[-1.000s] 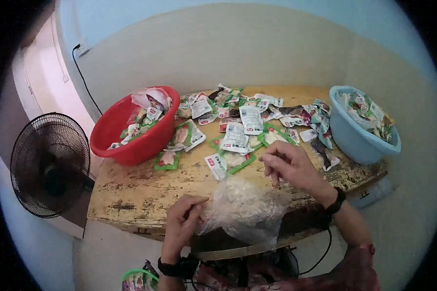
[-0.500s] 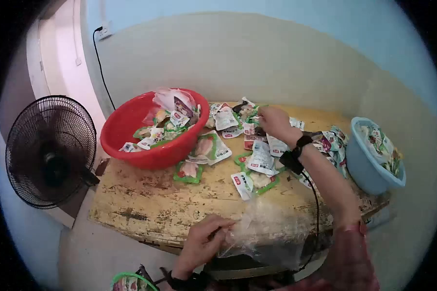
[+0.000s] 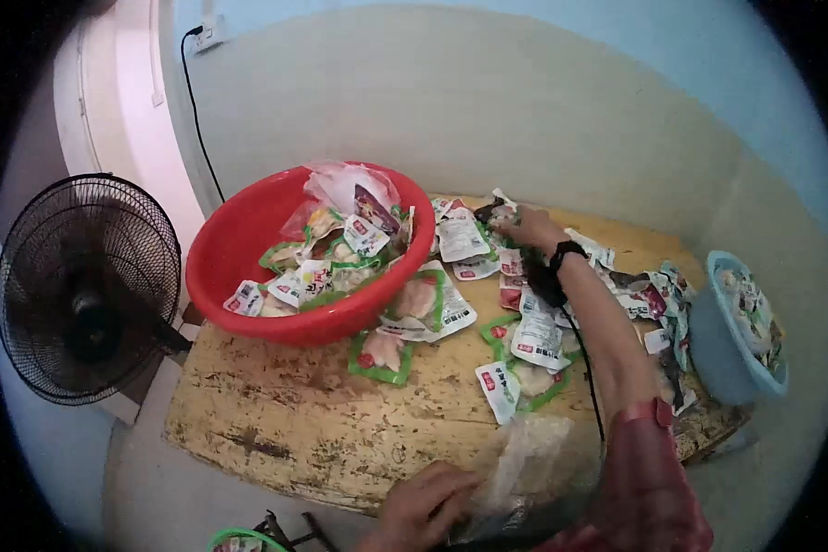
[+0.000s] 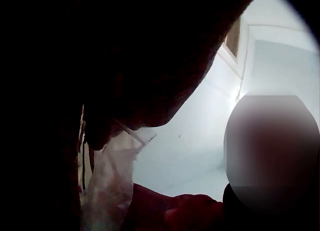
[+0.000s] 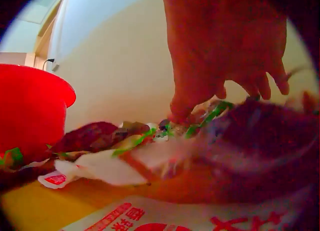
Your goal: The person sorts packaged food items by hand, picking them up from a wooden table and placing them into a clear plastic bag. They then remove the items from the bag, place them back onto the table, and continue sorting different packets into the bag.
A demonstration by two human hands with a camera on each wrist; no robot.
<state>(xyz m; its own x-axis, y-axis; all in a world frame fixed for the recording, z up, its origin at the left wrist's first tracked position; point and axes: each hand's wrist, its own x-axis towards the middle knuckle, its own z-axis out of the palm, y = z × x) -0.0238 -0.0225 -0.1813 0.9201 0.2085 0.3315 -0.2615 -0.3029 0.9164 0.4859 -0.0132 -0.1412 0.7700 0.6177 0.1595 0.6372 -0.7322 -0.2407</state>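
In the head view my left hand (image 3: 425,504) pinches the edge of a clear plastic bag (image 3: 528,451) at the table's front edge. The left wrist view is mostly dark, with part of the whitish bag (image 4: 112,186) under the fingers. My right hand (image 3: 535,230) reaches to the back of the table, over a heap of food packets. Its fingers point down and apart in the right wrist view, fingertips right at green-edged packets (image 5: 215,113). A dark and white packet (image 3: 499,210) lies at its fingertips in the head view.
A red basin (image 3: 313,317) holding packets stands at the left of the worn yellow table (image 3: 276,405). A blue basin (image 3: 722,345) with more packets is at the right edge. Several packets, such as a white one (image 3: 499,391), lie between. A fan (image 3: 87,285) stands at the far left.
My right hand has gone from above the front packets to the heap at the back. The left hand keeps the plastic bag at the front edge. The head view has shifted.
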